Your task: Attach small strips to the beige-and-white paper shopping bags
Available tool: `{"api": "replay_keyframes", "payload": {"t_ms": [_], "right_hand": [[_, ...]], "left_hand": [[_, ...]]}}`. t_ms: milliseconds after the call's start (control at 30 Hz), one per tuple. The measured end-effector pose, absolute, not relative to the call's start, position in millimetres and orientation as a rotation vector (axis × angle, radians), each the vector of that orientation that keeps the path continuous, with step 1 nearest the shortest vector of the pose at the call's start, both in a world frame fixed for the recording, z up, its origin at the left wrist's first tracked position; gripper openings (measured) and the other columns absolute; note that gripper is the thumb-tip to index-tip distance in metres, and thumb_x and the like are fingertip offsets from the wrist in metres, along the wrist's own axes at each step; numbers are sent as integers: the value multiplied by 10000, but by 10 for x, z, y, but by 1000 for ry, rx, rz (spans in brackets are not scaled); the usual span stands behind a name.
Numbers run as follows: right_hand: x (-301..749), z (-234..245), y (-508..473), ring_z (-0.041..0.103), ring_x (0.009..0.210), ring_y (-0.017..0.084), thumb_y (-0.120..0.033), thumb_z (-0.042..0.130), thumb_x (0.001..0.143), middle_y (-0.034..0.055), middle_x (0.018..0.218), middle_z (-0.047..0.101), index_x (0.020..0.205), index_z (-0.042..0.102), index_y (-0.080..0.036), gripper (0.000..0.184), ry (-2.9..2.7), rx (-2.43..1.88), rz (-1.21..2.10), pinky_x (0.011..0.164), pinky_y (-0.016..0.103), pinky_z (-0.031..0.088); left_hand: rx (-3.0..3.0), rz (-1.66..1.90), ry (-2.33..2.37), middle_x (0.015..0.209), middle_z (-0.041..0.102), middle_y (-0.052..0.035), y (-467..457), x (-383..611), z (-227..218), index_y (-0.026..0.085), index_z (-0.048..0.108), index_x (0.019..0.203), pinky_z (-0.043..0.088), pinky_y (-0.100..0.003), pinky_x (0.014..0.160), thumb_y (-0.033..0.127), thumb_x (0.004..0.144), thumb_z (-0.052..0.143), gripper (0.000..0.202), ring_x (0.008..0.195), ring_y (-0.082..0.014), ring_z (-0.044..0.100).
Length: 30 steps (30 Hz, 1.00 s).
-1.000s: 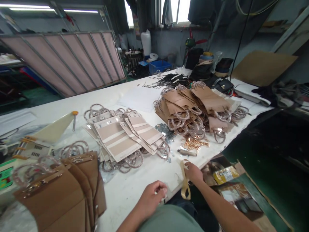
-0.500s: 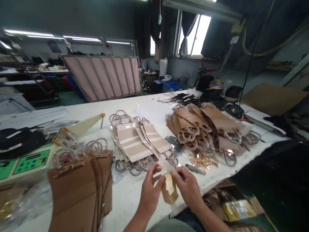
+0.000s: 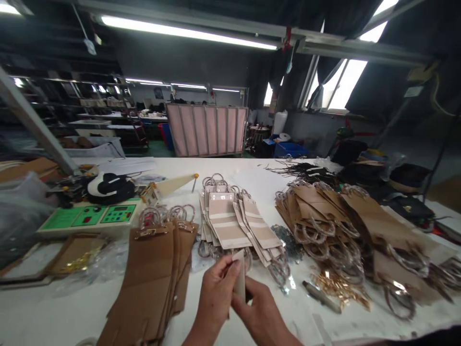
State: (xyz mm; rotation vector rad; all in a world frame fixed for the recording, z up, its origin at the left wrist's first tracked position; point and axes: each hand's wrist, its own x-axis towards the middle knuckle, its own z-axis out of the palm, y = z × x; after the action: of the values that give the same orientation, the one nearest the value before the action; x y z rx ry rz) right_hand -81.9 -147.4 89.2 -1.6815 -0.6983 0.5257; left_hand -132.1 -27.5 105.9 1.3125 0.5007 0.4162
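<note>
A pale, flat strip (image 3: 239, 274) stands on edge between my two hands, low in the middle of the view. My left hand (image 3: 216, 291) pinches its upper left side with thumb and fingers. Closed around its lower end is my right hand (image 3: 260, 307), its thumb close to my left hand. The underside of the strip is hidden by my fingers. Just beyond my hands lies a pile of beige-and-white striped bag panels (image 3: 230, 223) with clear looped handles. To the left is a stack of brown panels (image 3: 147, 274) with metal fittings and similar loops.
Brown panels with looped handles (image 3: 317, 206) are heaped to the right. Near them lie gold metal pieces (image 3: 340, 288), a grey tool handle (image 3: 321, 297) and silver pieces (image 3: 288, 240). A green-faced control box (image 3: 90, 216) stands left. Black cords (image 3: 306, 169) lie at the back.
My view has swung left and up. My hands have come closer together, and the strip has turned edge-on. A yellowish loop that hung below it no longer shows.
</note>
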Motion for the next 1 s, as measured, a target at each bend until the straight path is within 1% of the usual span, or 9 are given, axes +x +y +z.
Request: {"api": "replay_keyframes", "payload": {"t_ms": [67,133,200,267,367,433,600,800,1000], "right_hand": [[-714,885,-1579,575,662,146,-360,685,862,-19,677,647,708,676,-192,228,-780,-1754,490,615,242,444],[-495,952,-1705,597,688,153,-326,685,867,-1,774,682,862,721,-211,121,-826,-1812,274,648,261,470],[-216,1081,-1806,632,810,178,-307,686,881,42,991,704,1146,685,-243,272,-939,-1830,25,732,292,498],[65,1225,-1860,637,911,200,-308,684,902,63,1087,692,1250,635,-275,352,-1133,-1878,-109,798,317,490],[433,1352,-1887,625,880,199,-308,640,948,26,922,701,1024,701,-292,99,-1403,-2006,-109,787,325,426],[655,1344,-1904,609,827,188,-288,618,956,4,819,680,896,691,-281,94,-1477,-2069,-76,754,326,380],[1264,1180,-1956,607,824,181,-245,627,904,-8,816,677,851,655,-256,61,-1498,-2101,33,772,334,346],[2029,1031,-1849,592,752,156,-194,642,805,-28,748,670,771,650,-245,61,-1346,-1990,188,744,305,356],[2842,496,-1554,561,672,145,-205,590,774,-17,694,641,698,637,-215,90,-921,-1921,368,671,287,375]], "left_hand": [[1381,377,512,775,737,-25,-263,-1309,1049,170,740,1069,527,-248,640,529,868,665,418,719,-186,674],[1541,338,510,743,708,-8,-273,-1263,1089,182,720,1061,515,-256,662,507,923,591,376,723,-183,660],[1760,278,493,682,668,10,-305,-1177,1140,195,701,1049,493,-266,655,466,979,501,344,660,-174,636],[1953,237,435,699,669,4,-352,-1054,1164,208,686,1014,490,-281,669,415,1002,453,313,655,-182,639],[2159,251,364,862,724,-34,-421,-819,1123,227,665,953,512,-298,754,343,1000,447,252,802,-208,688],[2266,251,359,909,739,-34,-451,-642,1066,241,662,976,525,-292,770,313,1003,437,238,846,-206,705],[2515,309,313,1041,768,-19,-491,-140,980,298,651,1171,554,-282,845,293,1021,428,269,908,-189,736],[2872,362,303,817,727,4,-514,578,1064,270,657,1001,502,-291,612,259,1013,430,227,686,-199,714],[2966,344,87,727,697,-6,-489,1247,872,247,658,936,456,-320,578,143,936,456,228,617,-216,671]]}}
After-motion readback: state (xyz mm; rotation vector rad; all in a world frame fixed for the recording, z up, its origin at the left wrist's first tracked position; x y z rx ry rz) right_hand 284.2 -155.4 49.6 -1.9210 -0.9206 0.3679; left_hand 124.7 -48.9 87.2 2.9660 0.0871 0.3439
